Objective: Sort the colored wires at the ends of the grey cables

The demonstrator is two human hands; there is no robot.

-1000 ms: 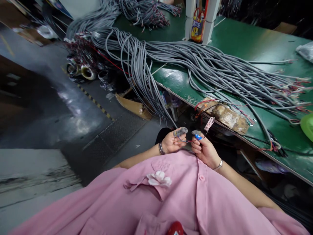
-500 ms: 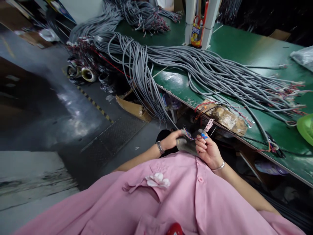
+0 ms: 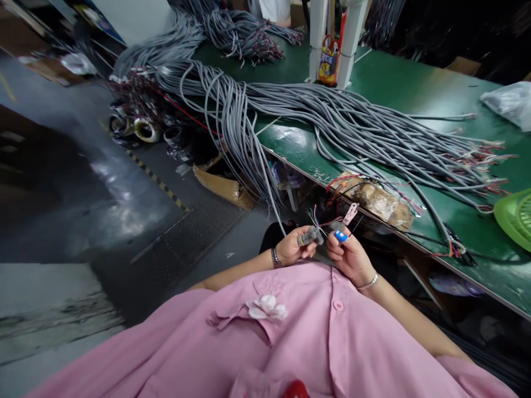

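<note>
My left hand (image 3: 293,244), with grey coverings on its fingertips, is closed around the end of a grey cable (image 3: 279,216). Thin coloured wires (image 3: 316,216) fan out of that end, above the fingertips. Close beside it, my right hand (image 3: 350,258) pinches some of the wires, a blue covering (image 3: 341,236) on its thumb. Its fingertips partly hide the wires. A pink clip (image 3: 350,213) stands just beyond the right hand, by the table edge. The held cable runs up to a grey cable bundle (image 3: 232,105) hanging over that edge.
Many grey cables (image 3: 373,127) with stripped ends lie along the green table (image 3: 415,74). A taped block (image 3: 379,200) sits at its edge, a green basket (image 3: 516,218) at right. Under the table is an open cardboard box (image 3: 222,182). Another person's white sleeve (image 3: 276,10) shows at the back.
My left hand has turned and closed on the cable end, its grey fingertips now facing up. The coloured wires, stretched between the hands before, now fan upward. The right hand stays nearly in place.
</note>
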